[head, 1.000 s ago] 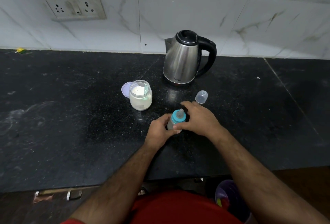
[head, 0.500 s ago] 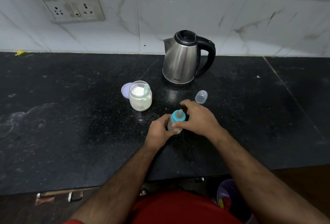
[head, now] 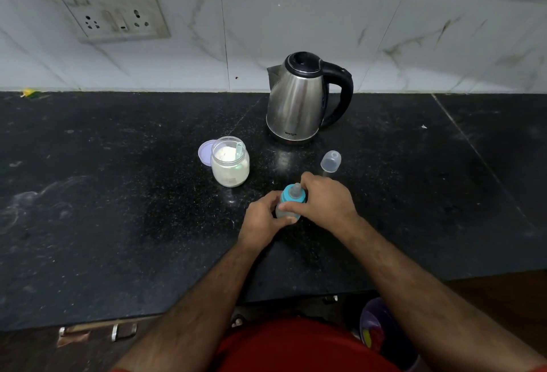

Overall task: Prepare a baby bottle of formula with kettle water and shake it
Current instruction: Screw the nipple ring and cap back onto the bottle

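A small baby bottle (head: pixel 291 197) with a blue collar and clear teat stands on the black counter (head: pixel 118 208). My left hand (head: pixel 262 220) grips its lower body. My right hand (head: pixel 324 198) curls round the blue collar from the right. Most of the bottle's body is hidden by the fingers. A steel kettle (head: pixel 299 99) with a black handle stands behind, against the wall. An open glass jar of white formula powder (head: pixel 230 164) with a scoop inside stands to the left, its purple lid (head: pixel 204 152) beside it.
The bottle's clear cap (head: pixel 331 161) lies on the counter behind my right hand. A wall socket (head: pixel 118 19) sits at the upper left. The counter's front edge runs just before my body, with a purple bin (head: pixel 381 333) on the floor below.
Both hands stay on the bottle in the same place; my right hand has shifted only slightly round the collar.
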`<action>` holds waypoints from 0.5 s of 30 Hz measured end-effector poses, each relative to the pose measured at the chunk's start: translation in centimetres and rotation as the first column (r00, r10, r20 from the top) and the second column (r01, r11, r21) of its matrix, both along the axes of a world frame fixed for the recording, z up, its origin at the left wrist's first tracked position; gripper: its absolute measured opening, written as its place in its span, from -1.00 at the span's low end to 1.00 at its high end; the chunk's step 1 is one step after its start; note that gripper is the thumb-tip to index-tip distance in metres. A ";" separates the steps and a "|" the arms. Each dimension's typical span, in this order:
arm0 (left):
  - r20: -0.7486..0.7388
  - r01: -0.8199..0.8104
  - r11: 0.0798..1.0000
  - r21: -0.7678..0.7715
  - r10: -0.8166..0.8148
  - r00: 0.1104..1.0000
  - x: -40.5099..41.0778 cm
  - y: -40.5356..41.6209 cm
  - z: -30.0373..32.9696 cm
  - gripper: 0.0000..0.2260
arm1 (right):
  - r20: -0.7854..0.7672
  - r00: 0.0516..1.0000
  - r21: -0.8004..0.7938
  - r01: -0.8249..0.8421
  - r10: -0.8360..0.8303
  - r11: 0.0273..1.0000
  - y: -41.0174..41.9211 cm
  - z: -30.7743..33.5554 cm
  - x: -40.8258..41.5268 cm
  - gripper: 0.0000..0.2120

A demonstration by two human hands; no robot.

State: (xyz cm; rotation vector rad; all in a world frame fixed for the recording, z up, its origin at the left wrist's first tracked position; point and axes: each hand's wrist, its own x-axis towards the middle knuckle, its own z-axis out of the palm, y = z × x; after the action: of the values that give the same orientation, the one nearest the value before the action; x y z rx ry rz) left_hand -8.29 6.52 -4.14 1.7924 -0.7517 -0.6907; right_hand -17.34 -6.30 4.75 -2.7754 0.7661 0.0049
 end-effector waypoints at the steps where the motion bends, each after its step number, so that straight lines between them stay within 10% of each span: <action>1: -0.001 0.001 1.000 0.000 -0.001 1.000 0.0 0.0 0.1 -0.53 | -0.002 1.000 0.026 -0.019 0.019 0.999 -0.4 0.2 0.0 -0.45; 7: 0.020 -0.010 1.000 0.000 0.010 1.000 0.1 -0.1 -0.1 -0.52 | -0.007 0.962 0.344 -0.255 0.275 0.903 -2.6 1.4 0.3 -0.42; 15: 0.043 0.000 1.000 0.015 -0.001 0.999 0.1 0.0 0.1 -0.57 | 0.040 0.997 0.094 -0.067 0.063 0.993 -0.1 -0.5 0.4 -0.56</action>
State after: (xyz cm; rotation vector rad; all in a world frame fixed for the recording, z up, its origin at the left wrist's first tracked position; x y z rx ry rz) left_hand -8.19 6.49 -4.02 1.8255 -0.7774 -0.6615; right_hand -16.90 -6.41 4.28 -2.7006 0.6489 0.0031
